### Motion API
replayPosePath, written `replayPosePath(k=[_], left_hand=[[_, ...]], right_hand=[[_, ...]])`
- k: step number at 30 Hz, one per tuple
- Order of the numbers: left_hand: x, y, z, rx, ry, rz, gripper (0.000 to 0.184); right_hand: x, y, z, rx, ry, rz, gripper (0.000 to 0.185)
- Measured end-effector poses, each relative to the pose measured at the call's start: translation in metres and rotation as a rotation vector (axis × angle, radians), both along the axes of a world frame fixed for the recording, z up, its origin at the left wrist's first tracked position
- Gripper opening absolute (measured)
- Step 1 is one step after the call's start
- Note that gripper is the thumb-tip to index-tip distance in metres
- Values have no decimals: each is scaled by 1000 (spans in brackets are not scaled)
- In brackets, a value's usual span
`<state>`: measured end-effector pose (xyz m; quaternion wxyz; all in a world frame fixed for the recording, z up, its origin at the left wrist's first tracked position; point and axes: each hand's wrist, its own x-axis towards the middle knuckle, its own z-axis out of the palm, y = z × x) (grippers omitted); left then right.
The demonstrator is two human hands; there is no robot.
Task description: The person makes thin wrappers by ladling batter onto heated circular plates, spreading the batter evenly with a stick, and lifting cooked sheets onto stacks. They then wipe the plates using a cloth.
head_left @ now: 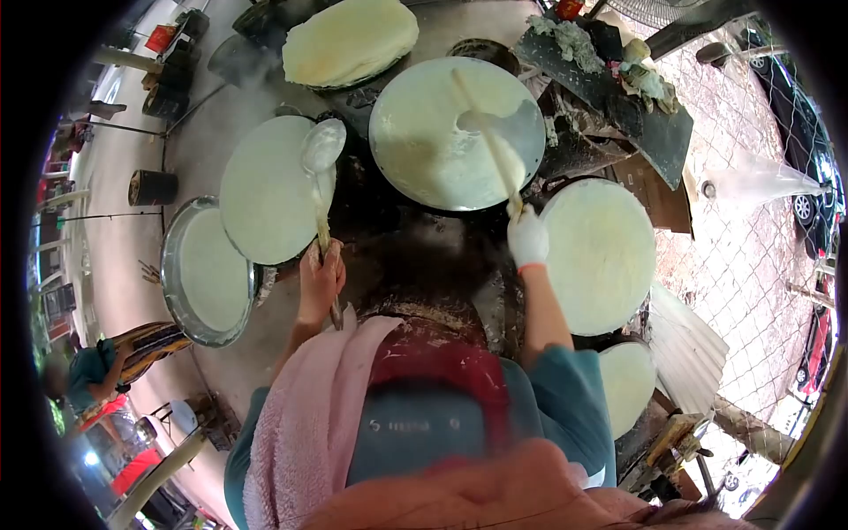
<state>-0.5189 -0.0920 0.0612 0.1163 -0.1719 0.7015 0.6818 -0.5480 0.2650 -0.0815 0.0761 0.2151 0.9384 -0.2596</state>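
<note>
My left hand [322, 276] is closed around the handle of a metal ladle [325, 146]. The ladle's bowl, smeared with pale batter, is over the right edge of a round griddle [265, 190] covered in a pale layer. My right hand [528, 240], in a white glove, grips a long wooden stick [503, 163]. That stick reaches across the large round griddle [415, 159] in front of me and is partly blurred. Pale batter coats much of this griddle, with a bare grey patch at its right. To the left, a wide metal basin [168, 265] holds whitish liquid.
A thick stack of pale flat sheets [349, 44] stands at the back. Two more pale rounds, one large [601, 256] and one lower [627, 389], lie at my right. A dark board [662, 141] juts out at upper right. Another person [93, 375] is at far left.
</note>
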Motion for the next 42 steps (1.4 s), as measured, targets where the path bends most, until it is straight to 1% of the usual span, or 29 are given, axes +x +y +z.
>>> replayPosePath(k=[2, 5, 6, 7, 8, 9, 11, 13, 15, 17, 18, 20, 21, 23, 24, 26, 27, 29, 30, 31, 32, 33, 35, 37, 38, 39, 42], left_hand=[[0, 7, -3, -26, 12, -27, 15], [-8, 15, -9, 0, -19, -31, 16], [-9, 17, -11, 27, -32, -20, 16], [-12, 19, -13, 55, -42, -7, 17], [-14, 19, -13, 5, -11, -63, 17], [-13, 20, -14, 4, -13, -68, 17], [-17, 21, -16, 4, -2, -79, 18], [-15, 20, -16, 15, -39, -64, 17], [-11, 17, -14, -10, -96, -9, 14], [-5, 17, -14, -64, -173, 88, 10], [3, 7, -30, -109, -115, 84, 8], [7, 5, -25, -123, -137, 73, 8], [6, 5, -24, -126, -146, 63, 8], [3, 6, -22, -68, -156, 65, 8], [1, 9, -18, -59, -142, 57, 9], [-5, 16, -11, -43, -120, 29, 10], [-10, 19, -9, -36, -115, 13, 11], [-14, 27, -6, -33, -102, -33, 13], [-18, 30, -5, -38, -86, -64, 14], [-23, 35, -6, -41, -67, -97, 15], [-26, 41, -9, -13, -55, -80, 17], [-29, 46, -11, -8, -42, -100, 17], [-33, 54, -15, -1, -19, -132, 19], [-34, 62, -13, -2, -3, -149, 19], [-33, 64, -14, 4, 10, -151, 19], [-31, 66, -15, 8, 19, -155, 19], [-28, 74, -22, 59, 5, -123, 17]], right_hand=[[-30, 12, 14, -60, -14, -49, 33], [-2, -3, -13, -98, 75, 26, 36], [19, -11, -28, -275, 109, 47, 42], [36, -14, -20, -213, 23, 71, 51], [33, -12, -16, -174, 41, 30, 53], [33, -10, -15, -139, 51, -16, 55], [-8, 0, 8, -57, -115, -133, 61], [-58, 19, 7, 23, -98, -109, 64], [-106, 39, 1, 172, -36, -109, 64], [-153, 58, 2, 251, -31, -63, 61], [-173, 61, 11, 267, -10, -43, 58], [-206, 65, 22, 276, 7, -4, 53], [-215, 58, 16, 299, 93, -35, 49], [-194, 30, 51, 69, 189, 27, 46], [-173, 22, 53, -46, 221, 73, 46], [-116, 11, 52, -288, 369, 44, 46], [-84, 6, 47, -416, 482, -29, 46], [-32, 12, -15, -686, 743, -286, 45], [-8, 11, -32, -937, 588, -455, 41], [9, 8, -21, -1179, 422, -622, 37], [26, 2, -10, -1151, 47, -676, 25], [35, -6, 17, -1207, -45, -648, 18], [42, -2, 24, -1229, -79, -575, 18], [35, 21, 17, -1137, 50, -521, 20], [31, 32, 19, -1107, 45, -601, 26], [28, 36, 19, -1109, 0, -598, 22], [33, 37, 24, -1338, -191, -526, 16]])
